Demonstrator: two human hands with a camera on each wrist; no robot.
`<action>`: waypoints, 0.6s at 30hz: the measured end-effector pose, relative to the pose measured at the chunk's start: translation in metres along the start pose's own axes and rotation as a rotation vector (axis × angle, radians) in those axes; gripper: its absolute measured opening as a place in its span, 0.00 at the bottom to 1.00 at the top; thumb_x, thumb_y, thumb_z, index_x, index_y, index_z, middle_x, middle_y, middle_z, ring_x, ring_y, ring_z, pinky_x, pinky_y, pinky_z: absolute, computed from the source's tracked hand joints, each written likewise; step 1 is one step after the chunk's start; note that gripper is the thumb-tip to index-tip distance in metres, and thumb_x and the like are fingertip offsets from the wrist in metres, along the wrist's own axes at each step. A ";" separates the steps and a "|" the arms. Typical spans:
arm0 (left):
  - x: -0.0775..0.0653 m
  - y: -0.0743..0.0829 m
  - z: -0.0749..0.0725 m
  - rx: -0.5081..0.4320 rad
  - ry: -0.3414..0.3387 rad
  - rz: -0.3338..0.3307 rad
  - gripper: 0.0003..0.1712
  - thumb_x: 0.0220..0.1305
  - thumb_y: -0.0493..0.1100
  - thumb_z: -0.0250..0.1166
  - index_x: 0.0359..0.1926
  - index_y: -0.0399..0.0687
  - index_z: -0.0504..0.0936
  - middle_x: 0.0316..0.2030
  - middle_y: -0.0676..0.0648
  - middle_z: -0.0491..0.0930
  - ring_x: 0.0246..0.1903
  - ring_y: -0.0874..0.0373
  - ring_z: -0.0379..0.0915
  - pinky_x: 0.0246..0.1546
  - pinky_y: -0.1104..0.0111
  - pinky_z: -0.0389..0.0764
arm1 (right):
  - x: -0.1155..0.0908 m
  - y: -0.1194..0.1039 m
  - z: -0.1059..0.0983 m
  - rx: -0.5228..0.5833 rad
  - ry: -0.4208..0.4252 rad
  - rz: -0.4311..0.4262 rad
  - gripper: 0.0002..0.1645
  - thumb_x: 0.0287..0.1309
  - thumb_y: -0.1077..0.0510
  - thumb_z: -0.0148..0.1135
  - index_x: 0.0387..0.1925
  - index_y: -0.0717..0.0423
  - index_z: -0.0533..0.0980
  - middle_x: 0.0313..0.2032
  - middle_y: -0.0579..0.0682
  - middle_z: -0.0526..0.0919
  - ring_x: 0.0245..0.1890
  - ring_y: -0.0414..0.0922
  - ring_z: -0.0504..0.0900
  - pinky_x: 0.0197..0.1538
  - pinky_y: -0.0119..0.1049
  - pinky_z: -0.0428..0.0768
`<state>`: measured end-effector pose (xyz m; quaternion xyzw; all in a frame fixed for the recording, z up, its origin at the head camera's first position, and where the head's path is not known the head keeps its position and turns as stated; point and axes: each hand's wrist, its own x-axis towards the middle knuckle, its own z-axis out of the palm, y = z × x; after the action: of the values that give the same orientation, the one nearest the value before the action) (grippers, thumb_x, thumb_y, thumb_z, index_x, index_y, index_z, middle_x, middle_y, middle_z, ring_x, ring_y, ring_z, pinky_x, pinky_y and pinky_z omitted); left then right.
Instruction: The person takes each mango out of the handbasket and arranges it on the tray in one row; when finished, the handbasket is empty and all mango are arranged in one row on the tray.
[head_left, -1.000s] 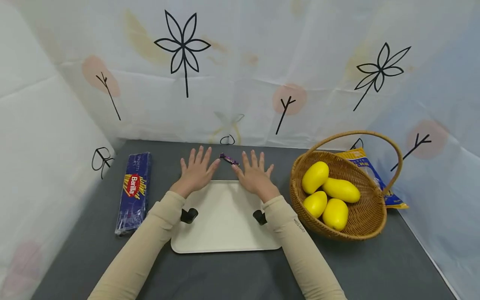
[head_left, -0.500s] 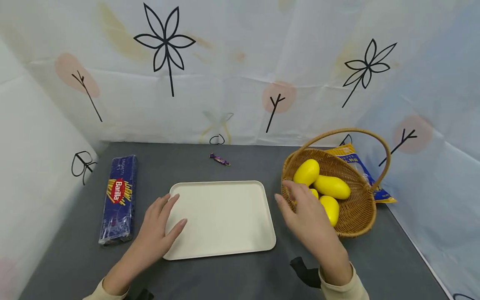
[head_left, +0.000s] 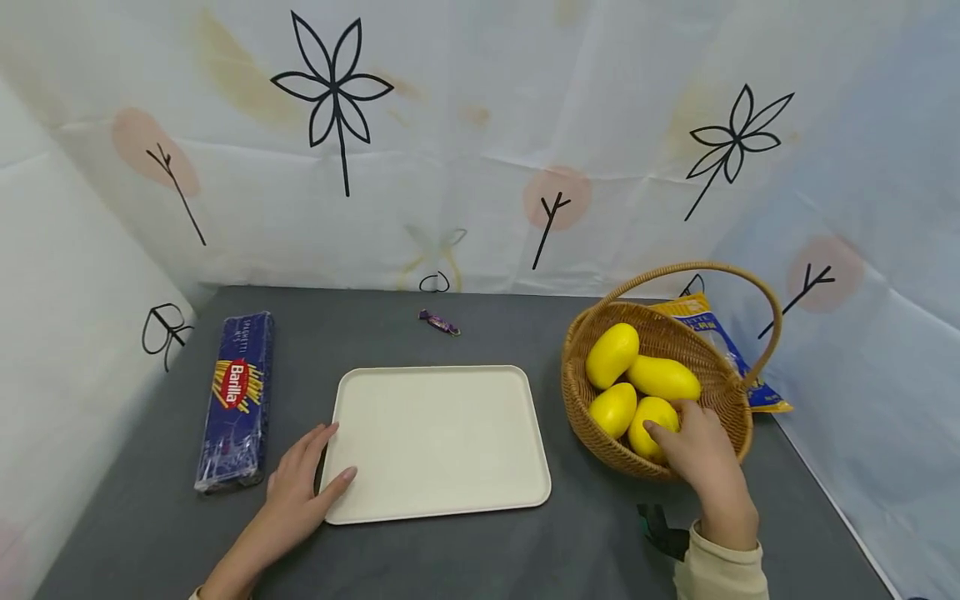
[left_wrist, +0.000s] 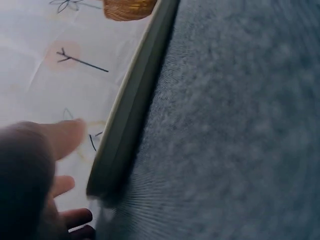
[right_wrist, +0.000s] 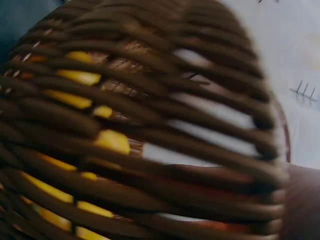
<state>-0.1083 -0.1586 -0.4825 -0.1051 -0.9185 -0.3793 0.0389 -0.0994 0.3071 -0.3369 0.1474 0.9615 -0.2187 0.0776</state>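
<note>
A cream tray point(head_left: 442, 442) lies in the middle of the grey table. My left hand point(head_left: 296, 492) rests at its left edge with the fingers extended and the thumb over the rim; the left wrist view shows thumb and fingers beside the tray's side point(left_wrist: 127, 115). On the right, a wicker basket point(head_left: 720, 429) holds several smooth yellow mangoes. Inside it, my right hand point(head_left: 705, 450) grips the front mango point(head_left: 651, 429), thumb on its right side and index finger at its top; the other fingers are hidden. The right wrist view looks through the weave point(right_wrist: 150, 135) at yellow fruit.
A blue spaghetti pack point(head_left: 236, 408) lies at the left. Beyond the tray is a small purple wrapped candy point(head_left: 438, 322). A blue and yellow bag point(head_left: 701, 321) sits behind the basket, whose tall handle point(head_left: 772, 312) arches over it. Patterned cloth walls point(head_left: 465, 142) surround the table.
Both hands have drawn back from beyond the tray. The left has come to the tray's left edge; the right has moved rightward, then down into the basket onto a mango. The view shifted slightly.
</note>
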 end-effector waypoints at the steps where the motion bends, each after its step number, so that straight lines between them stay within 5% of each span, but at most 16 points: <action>1: 0.000 -0.002 0.000 0.012 -0.013 -0.005 0.41 0.62 0.55 0.63 0.70 0.45 0.59 0.67 0.33 0.57 0.64 0.31 0.50 0.49 0.36 0.55 | 0.002 0.002 0.001 0.001 -0.016 0.017 0.44 0.65 0.46 0.54 0.65 0.78 0.54 0.57 0.79 0.61 0.53 0.70 0.65 0.48 0.60 0.72; 5: 0.000 -0.007 0.001 0.052 -0.070 -0.005 0.52 0.56 0.60 0.67 0.73 0.45 0.53 0.69 0.33 0.56 0.67 0.32 0.48 0.52 0.34 0.55 | 0.010 0.006 0.007 -0.009 -0.049 0.057 0.50 0.63 0.44 0.57 0.66 0.80 0.50 0.59 0.82 0.58 0.56 0.73 0.62 0.53 0.64 0.69; 9: -0.001 -0.008 0.002 0.094 -0.091 0.020 0.61 0.48 0.64 0.71 0.73 0.42 0.51 0.69 0.33 0.56 0.68 0.33 0.47 0.53 0.33 0.56 | 0.016 0.005 0.008 -0.004 -0.063 0.057 0.48 0.60 0.46 0.61 0.64 0.79 0.54 0.51 0.78 0.68 0.45 0.65 0.72 0.42 0.54 0.75; 18: -0.004 -0.007 0.000 0.146 -0.132 0.044 0.66 0.44 0.69 0.71 0.74 0.40 0.49 0.70 0.33 0.54 0.69 0.34 0.45 0.53 0.34 0.58 | 0.021 0.006 0.008 -0.020 -0.130 0.055 0.47 0.58 0.48 0.62 0.62 0.80 0.54 0.49 0.76 0.71 0.43 0.64 0.75 0.43 0.54 0.75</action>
<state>-0.1066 -0.1641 -0.4882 -0.1466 -0.9418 -0.3026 -0.0056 -0.1165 0.3136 -0.3511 0.1583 0.9521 -0.2162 0.1474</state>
